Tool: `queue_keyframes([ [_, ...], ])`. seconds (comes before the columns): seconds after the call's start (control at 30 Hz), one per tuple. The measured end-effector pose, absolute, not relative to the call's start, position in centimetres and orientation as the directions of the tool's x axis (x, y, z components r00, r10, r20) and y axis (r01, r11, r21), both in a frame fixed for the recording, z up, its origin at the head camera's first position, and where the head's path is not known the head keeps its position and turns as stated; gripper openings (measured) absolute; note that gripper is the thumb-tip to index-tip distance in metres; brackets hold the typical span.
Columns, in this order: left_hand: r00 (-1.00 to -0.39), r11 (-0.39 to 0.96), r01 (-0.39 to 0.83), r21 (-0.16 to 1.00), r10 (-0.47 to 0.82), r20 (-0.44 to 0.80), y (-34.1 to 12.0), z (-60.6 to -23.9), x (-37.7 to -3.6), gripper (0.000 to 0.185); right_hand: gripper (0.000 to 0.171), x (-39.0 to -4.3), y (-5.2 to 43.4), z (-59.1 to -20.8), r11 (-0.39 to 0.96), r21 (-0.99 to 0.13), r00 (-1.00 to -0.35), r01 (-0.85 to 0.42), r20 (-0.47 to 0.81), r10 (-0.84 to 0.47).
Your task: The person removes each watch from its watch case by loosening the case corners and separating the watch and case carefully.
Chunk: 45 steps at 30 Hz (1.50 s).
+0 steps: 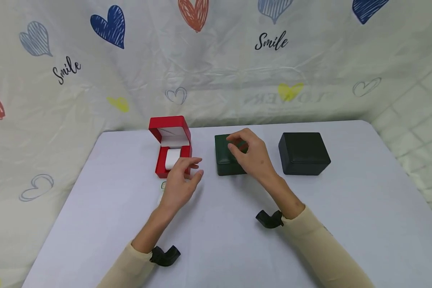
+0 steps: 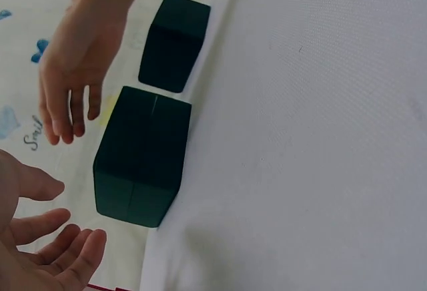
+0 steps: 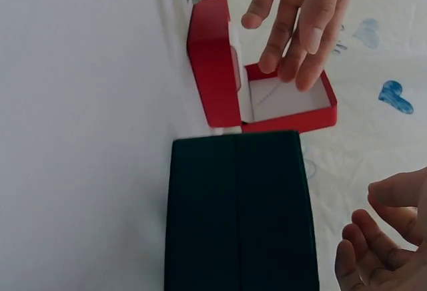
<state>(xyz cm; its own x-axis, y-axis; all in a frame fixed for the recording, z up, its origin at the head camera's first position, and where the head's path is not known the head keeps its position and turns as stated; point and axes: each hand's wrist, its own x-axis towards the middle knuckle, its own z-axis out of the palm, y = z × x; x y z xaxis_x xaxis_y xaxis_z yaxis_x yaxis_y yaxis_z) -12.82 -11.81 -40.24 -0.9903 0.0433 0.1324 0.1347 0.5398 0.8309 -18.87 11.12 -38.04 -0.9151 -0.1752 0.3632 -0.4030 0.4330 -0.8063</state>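
Three boxes stand in a row near the far edge of the white-covered counter (image 1: 219, 244): an open red box (image 1: 171, 139) toward the far left corner, a closed green box (image 1: 223, 154) about mid-edge, and a closed black box (image 1: 304, 152) toward the rounded far right corner. Strips of bare cloth separate them, and a broad stretch of cloth runs from their fronts toward the near edge.

The left hand (image 1: 181, 184) is loosely open and empty, thumb apart from fingers, at the red box's front right corner. The right hand (image 1: 253, 154) is above the green box, thumb and forefinger curved with a gap between, holding nothing.

The red box is squarish, its lid raised on a pale lining, with a rounded white cushion (image 1: 173, 158) inside. The green and black boxes have smooth, leather-like surfaces and softened edges.

Behind the far edge, a creased backdrop (image 1: 219, 60) bears sketched hearts, "Smile" twice in script, and a faint, mirrored "LOVERS".
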Motion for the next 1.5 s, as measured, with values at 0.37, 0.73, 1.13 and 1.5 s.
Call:
queue_keyframes([
  [0.37,-0.995,0.502,0.101,0.859,0.069,0.077,-10.3,-41.3,-13.3,0.057,0.026,-19.4,13.7,-39.7,0.489,-0.805,-0.941,-0.336,0.302,-0.15],
  [0.73,-0.996,0.478,0.036,0.878,0.085,-0.006,-9.6,-41.8,-14.3,0.069,0.068,-20.2,14.4,-40.6,0.496,-0.833,-0.962,-0.244,0.142,-0.235],
  [1.13,-0.993,0.42,0.048,0.906,0.118,-0.003,-8.0,-42.4,-15.6,0.079,0.08,-21.0,15.2,-41.4,0.436,-0.879,-0.943,-0.191,0.041,-0.331],
  [1.5,-0.993,0.433,0.058,0.899,0.119,0.006,-7.6,-43.3,-16.0,0.081,0.091,-21.7,16.2,-42.3,0.364,-0.897,-0.9,-0.253,0.08,-0.429],
])
